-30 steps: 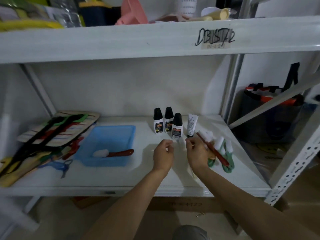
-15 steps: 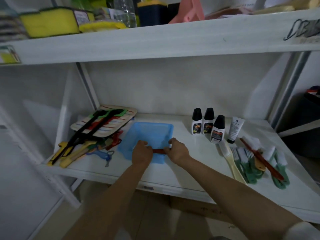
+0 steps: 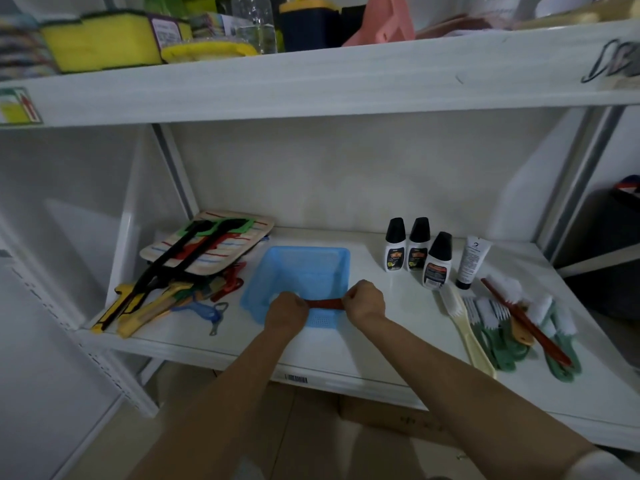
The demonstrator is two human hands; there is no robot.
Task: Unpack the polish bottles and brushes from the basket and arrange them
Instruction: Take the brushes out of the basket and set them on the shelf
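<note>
- Head view, single frame: blue perforated plastic basket (image 3: 304,271) on white shelf board (image 3: 398,327), left of centre.
- Left hand (image 3: 286,311) and right hand (image 3: 365,301) both closed on last item in basket: slim red-handled brush (image 3: 325,304), lying level across front part of basket. Left fist covers one end, probably the bristle head; right fingers pinch other end. Only middle of handle visible.
- Handling estimate: brush light, handle stiff plastic, smooth so possibly a little slippery; bristles soft, best not crushed. Grip on bare handle sounder than on head; one hand likely enough.
- Nothing else made out in basket; floor near hands partly hidden.
- Already out, right of basket: three white polish bottles with black caps (image 3: 418,252), upright, two side by side at back and third just in front to right. One white tube with black cap (image 3: 471,263), standing cap down, just beside them.
- Brushes laid nearer shelf edge: one cream long-handled brush (image 3: 465,329), one red-handled brush with white bristles (image 3: 523,318) lying across cluster of green-handled white-bristle brushes (image 3: 498,341). Green ones overlap; five or six, exact count not possible.
- Judgement: unpacking nearly complete; held brush remaining.
- Left of basket: unrelated heap of coloured utensils under striped board (image 3: 207,249).
</note>
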